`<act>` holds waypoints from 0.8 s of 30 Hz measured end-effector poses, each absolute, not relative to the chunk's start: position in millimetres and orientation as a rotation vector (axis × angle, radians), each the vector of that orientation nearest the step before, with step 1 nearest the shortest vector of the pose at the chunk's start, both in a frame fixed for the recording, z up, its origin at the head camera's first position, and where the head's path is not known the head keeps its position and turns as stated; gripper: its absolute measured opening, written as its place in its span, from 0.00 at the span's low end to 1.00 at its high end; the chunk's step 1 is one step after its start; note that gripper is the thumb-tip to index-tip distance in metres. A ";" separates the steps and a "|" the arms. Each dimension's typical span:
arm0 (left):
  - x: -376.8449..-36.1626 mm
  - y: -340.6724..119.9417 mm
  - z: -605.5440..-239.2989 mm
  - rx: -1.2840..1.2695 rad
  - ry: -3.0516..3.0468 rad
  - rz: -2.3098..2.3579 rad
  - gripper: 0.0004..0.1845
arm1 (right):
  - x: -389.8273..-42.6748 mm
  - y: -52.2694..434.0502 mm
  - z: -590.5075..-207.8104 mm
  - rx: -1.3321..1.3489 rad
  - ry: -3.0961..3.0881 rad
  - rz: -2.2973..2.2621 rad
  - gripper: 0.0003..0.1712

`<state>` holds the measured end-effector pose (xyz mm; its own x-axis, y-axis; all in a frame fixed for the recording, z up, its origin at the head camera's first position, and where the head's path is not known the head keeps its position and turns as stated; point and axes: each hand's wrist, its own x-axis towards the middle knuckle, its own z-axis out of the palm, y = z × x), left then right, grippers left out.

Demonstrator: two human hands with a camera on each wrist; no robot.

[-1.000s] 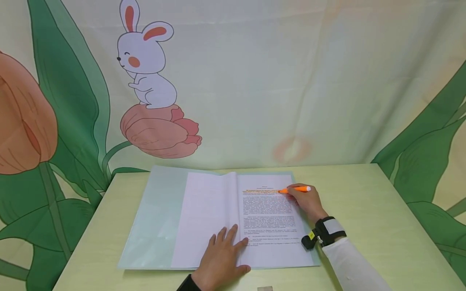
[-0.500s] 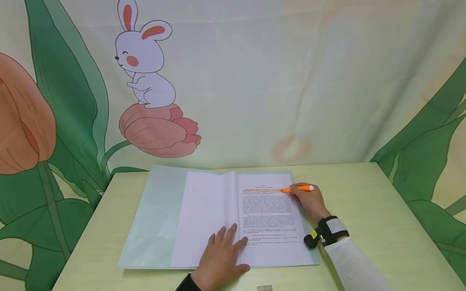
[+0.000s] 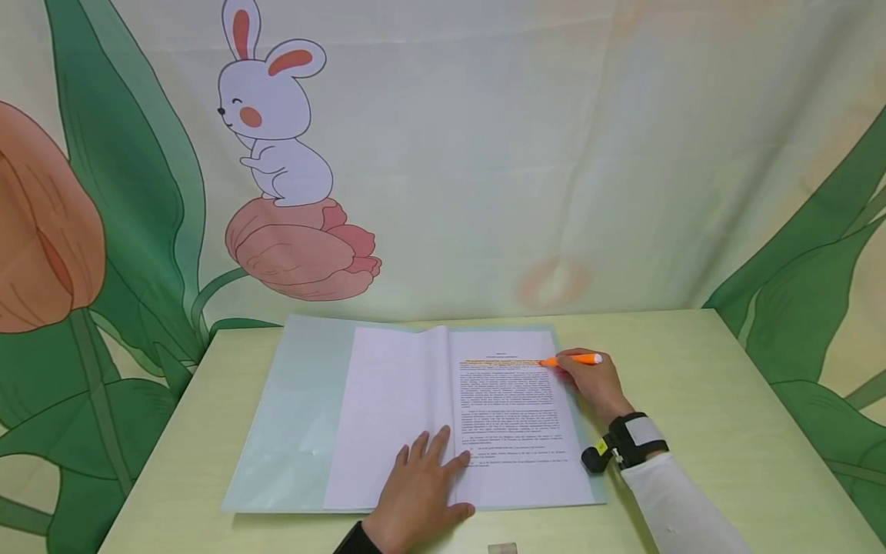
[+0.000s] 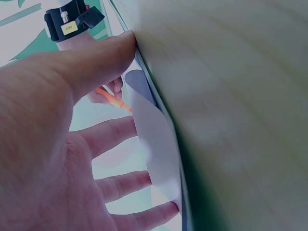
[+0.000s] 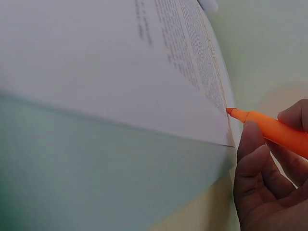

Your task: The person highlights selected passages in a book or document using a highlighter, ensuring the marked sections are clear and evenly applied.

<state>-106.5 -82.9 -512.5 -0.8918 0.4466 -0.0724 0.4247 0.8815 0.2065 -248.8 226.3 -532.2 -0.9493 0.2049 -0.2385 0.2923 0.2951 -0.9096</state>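
Note:
My right hand (image 3: 591,382) pinches an orange highlighter (image 3: 577,360) near the right edge of the printed page (image 3: 512,423). In the right wrist view the highlighter's tip (image 5: 231,111) meets the paper at the end of a text line. Orange marking (image 3: 498,362) covers the top lines of the text. My left hand (image 3: 422,488) rests with spread fingers across the fold, over the lower part of the blank left page (image 3: 388,400) and the edge of the printed one. Both pages lie in an opened light-blue folder (image 3: 291,431).
The folder lies on a pale yellow-green table (image 3: 706,408). A small grey piece (image 3: 502,548) sits at the table's near side. Behind stands a curtain (image 3: 450,154) printed with a rabbit and tulips. A black wrist camera (image 3: 595,459) sits on the right wrist.
My right hand has slid slightly right along the upper text with the highlighter, and the orange marking reaches further right. The left hand stays where it was.

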 end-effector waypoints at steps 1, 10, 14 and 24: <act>-106.6 -83.0 -512.7 0.682 2.932 0.280 0.37 | -248.6 226.8 -531.9 0.478 2.469 -1.754 0.22; -106.3 -83.6 -512.2 0.682 2.924 0.270 0.37 | -248.8 232.7 -531.2 0.495 2.470 -1.746 0.22; -107.0 -83.2 -512.1 0.684 2.927 0.263 0.37 | -248.7 235.4 -531.8 0.485 2.465 -1.764 0.23; -108.7 -82.7 -513.6 0.687 2.931 0.268 0.37 | -248.3 240.7 -537.4 0.469 2.429 -1.831 0.22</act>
<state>-108.7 -82.7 -513.6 -0.8898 0.4500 -0.0755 0.4288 0.8813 0.1986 -248.3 240.7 -537.4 -0.9517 0.2022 -0.2312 0.2780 0.2469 -0.9283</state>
